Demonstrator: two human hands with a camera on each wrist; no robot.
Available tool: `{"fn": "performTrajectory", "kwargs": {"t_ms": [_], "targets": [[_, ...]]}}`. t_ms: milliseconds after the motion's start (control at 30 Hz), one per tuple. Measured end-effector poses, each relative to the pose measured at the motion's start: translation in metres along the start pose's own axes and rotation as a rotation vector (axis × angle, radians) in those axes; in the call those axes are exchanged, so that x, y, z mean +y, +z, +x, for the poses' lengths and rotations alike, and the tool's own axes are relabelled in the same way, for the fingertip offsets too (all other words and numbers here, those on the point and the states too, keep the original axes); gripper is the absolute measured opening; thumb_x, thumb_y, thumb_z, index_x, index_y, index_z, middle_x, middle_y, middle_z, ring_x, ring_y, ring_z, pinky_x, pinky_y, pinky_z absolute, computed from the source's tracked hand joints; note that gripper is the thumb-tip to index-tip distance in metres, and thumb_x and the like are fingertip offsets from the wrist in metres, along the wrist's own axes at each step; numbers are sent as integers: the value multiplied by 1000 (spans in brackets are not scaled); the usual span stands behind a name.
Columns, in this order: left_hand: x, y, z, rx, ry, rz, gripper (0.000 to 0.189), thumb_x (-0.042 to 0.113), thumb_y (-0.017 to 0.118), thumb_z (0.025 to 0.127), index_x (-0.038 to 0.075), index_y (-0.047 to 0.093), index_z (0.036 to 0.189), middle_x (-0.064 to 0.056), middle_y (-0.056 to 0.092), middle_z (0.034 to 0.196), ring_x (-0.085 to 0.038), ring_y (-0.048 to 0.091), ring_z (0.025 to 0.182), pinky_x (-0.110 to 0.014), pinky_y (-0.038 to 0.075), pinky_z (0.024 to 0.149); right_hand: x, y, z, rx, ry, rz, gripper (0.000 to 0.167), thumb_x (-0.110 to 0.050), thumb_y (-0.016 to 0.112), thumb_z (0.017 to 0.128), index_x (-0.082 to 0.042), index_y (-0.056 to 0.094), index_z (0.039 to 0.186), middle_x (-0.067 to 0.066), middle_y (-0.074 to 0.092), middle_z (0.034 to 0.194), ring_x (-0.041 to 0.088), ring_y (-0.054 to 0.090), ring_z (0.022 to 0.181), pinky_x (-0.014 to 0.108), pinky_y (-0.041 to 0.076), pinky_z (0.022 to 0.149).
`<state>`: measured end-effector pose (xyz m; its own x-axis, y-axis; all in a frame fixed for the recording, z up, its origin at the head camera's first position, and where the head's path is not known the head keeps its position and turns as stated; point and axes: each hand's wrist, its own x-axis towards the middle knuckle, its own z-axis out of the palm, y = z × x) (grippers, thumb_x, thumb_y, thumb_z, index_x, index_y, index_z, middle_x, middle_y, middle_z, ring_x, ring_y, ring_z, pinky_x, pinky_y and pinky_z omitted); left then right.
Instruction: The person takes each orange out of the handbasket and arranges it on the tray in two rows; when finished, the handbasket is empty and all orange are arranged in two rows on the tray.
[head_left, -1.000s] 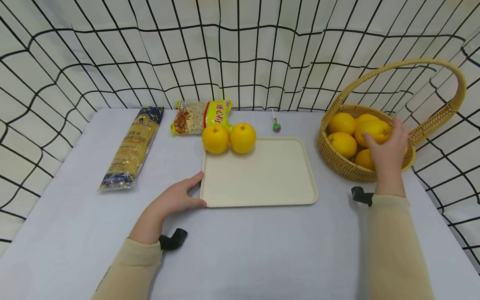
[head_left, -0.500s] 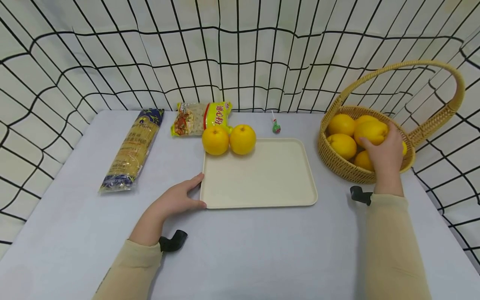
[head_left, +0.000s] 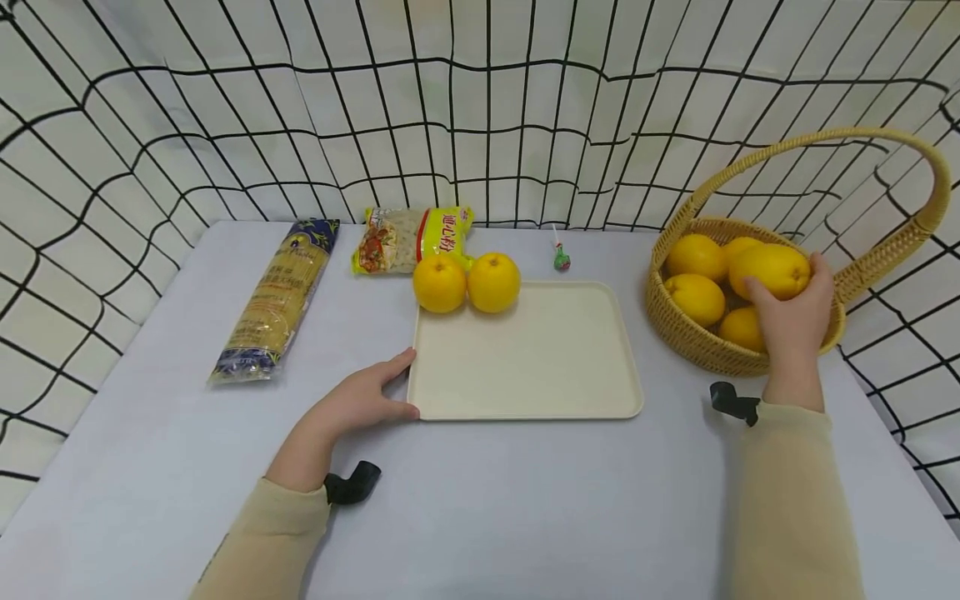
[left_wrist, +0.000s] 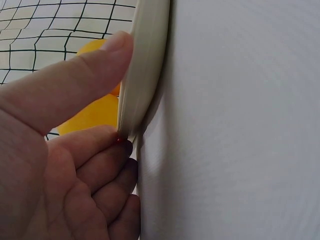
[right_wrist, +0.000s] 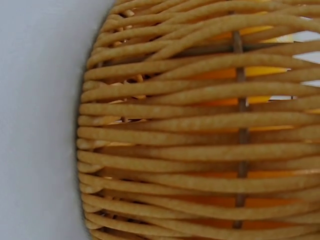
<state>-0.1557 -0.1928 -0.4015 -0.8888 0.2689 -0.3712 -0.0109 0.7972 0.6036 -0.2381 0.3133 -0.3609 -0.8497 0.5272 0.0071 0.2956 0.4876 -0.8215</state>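
A yellow-ended packet [head_left: 408, 242] near the table's [head_left: 540, 517] far edge bears the characters 通心粉; the fine print on the long, clear-and-blue noodle bag [head_left: 277, 300] near the left edge is too small to read. A wrapped lollipop [head_left: 562, 260] lies by the far edge. Near the far right corner, the right hand's [head_left: 801, 312] fingers grip 1 plump lemon [head_left: 770, 271] among other yellow fruits [head_left: 694, 300] in a wicker basket [head_left: 690, 342]. Only the right wrist view shows dark upright stakes within its weave. The left hand [head_left: 360, 404], thumb and index finger spread, touches the smooth cream tray's [head_left: 528, 367] left end; the left wrist view reveals its curved underside. 2 round oranges [head_left: 494, 282] sit at the tray's far left corner.
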Motion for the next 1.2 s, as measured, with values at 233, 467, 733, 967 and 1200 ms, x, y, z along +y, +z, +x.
{"fn": "performTrajectory", "kwargs": {"t_ms": [233, 467, 733, 967, 1200], "targets": [[1, 0, 2, 5, -5, -15, 89, 32, 72, 75, 13, 21, 145, -13, 25, 149, -36, 24, 136, -52, 21, 110, -1, -6, -4, 78, -8, 141, 77, -43, 60, 81, -41, 10, 140, -14, 11, 149, 7, 16, 136, 23, 14, 112], [0, 2, 1, 13, -5, -15, 90, 34, 73, 74, 13, 22, 145, -13, 26, 149, -37, 24, 135, -53, 21, 109, 4, -3, -6, 92, -51, 128, 73, -39, 58, 83, -38, 13, 140, -13, 11, 149, 9, 17, 135, 25, 15, 113], [1, 4, 1, 25, 3, -24, 89, 34, 73, 74, 13, 24, 145, -13, 27, 148, -36, 25, 135, -53, 22, 109, 4, -4, -7, 106, -39, 119, 76, -40, 57, 82, -37, 9, 142, -9, 7, 149, 11, 16, 135, 26, 15, 113], [-1, 7, 2, 33, -2, -28, 90, 34, 73, 73, 13, 24, 145, -13, 27, 148, -36, 25, 135, -53, 22, 109, 1, -4, -6, 124, -90, 114, 75, -37, 57, 82, -38, 11, 141, -10, 13, 150, 10, 17, 135, 26, 15, 114], [-2, 8, 1, 39, -14, -29, 89, 32, 74, 72, 13, 25, 144, -13, 29, 148, -35, 26, 135, -52, 23, 109, 5, 0, -11, 101, -85, 111, 82, -37, 60, 81, -36, 5, 142, -9, 11, 151, 10, 18, 136, 27, 14, 114]]}}
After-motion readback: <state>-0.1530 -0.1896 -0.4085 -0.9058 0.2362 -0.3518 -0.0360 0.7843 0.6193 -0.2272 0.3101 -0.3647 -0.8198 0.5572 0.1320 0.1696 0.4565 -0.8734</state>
